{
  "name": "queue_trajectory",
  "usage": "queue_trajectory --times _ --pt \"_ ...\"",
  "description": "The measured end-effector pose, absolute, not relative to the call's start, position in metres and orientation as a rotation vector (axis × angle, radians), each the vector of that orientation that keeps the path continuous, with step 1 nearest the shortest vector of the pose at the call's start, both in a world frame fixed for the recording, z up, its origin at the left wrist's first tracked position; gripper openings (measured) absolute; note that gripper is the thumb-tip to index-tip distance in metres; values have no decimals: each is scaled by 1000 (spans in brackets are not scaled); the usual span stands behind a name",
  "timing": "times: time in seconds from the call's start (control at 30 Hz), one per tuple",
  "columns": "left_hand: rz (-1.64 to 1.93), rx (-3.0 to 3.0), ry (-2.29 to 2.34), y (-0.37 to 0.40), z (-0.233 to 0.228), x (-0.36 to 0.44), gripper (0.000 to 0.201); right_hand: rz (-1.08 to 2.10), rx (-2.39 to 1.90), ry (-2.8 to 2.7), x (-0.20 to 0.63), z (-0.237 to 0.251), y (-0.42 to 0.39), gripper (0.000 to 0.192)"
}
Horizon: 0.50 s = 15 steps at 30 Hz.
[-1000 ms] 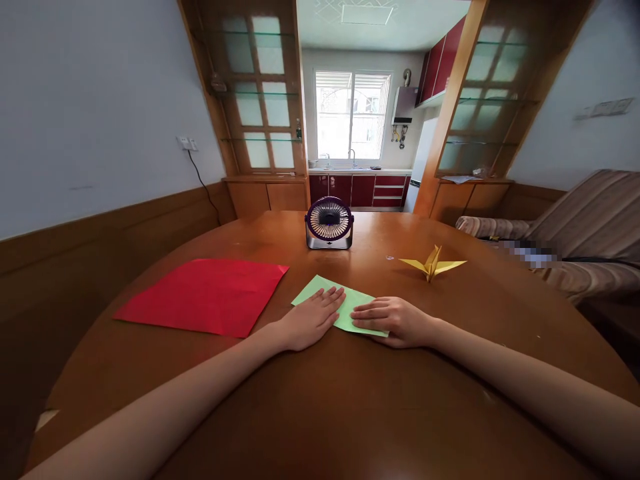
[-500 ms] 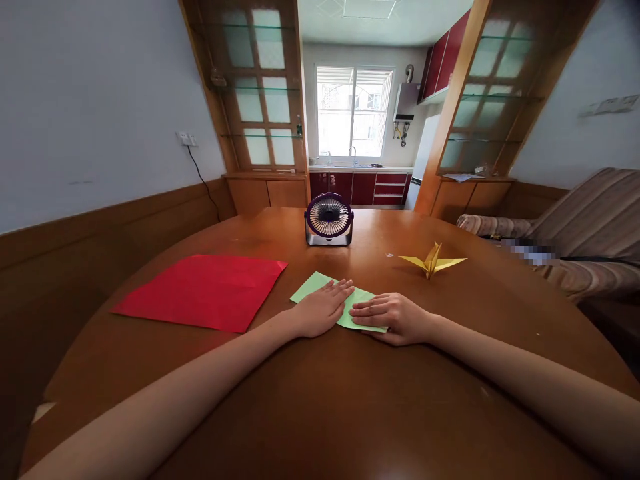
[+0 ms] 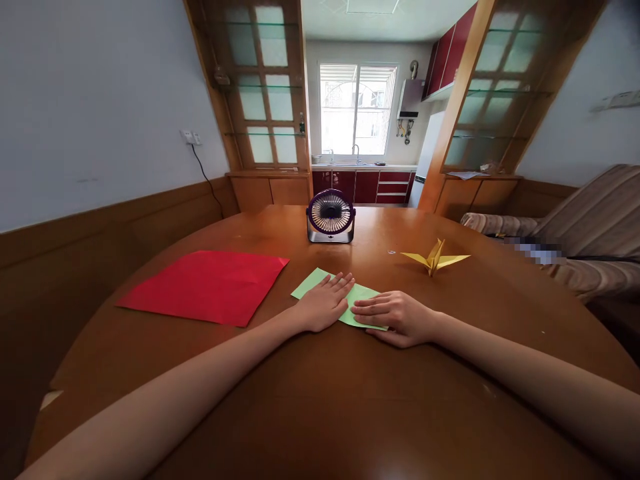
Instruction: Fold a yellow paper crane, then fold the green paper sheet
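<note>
Hands are lying flat and side by side on the green paper (image 3: pixel 357 303), which is sitting on the table (image 3: pixel 320 400) a little in from the near edge and about midway between the left and right edges. Your left hand (image 3: pixel 323 305) is pressing palm down with its fingers straight and close together, tips pointing toward the far edge; your right hand (image 3: pixel 395 317) is resting beside it, fingers laid together and pointing left, their tips almost touching the left hand. Neither hand is gripping anything; both are only bearing down on the sheet.

Judging from this, the paper is looking likely to skate on the polished wood if one palm is pushing harder than the other, and any crease under your palms could be setting crooked. The fan (image 3: pixel 330 218), standing near the far edge and facing you, could be lifting the free far corner of the sheet if it is running; I cannot tell whether it is.

Toward the left edge the red paper (image 3: pixel 205 287) is lying flat, and toward the right the yellow paper crane (image 3: pixel 435 259) is standing well apart from your hands.

No brand, label or writing is showing legibly anywhere.
</note>
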<state>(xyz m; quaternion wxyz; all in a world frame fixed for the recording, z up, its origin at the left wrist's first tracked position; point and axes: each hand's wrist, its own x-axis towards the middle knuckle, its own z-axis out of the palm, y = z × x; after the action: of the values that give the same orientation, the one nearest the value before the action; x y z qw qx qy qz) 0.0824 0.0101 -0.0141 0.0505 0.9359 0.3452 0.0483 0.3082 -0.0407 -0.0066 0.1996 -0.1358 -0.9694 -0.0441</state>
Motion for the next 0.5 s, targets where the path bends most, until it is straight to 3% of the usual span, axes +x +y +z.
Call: queue_trajectory --times 0.5 --pt "148 2809 1084 12 -13 58 62 154 -433 -2735 315 1 -48 42"
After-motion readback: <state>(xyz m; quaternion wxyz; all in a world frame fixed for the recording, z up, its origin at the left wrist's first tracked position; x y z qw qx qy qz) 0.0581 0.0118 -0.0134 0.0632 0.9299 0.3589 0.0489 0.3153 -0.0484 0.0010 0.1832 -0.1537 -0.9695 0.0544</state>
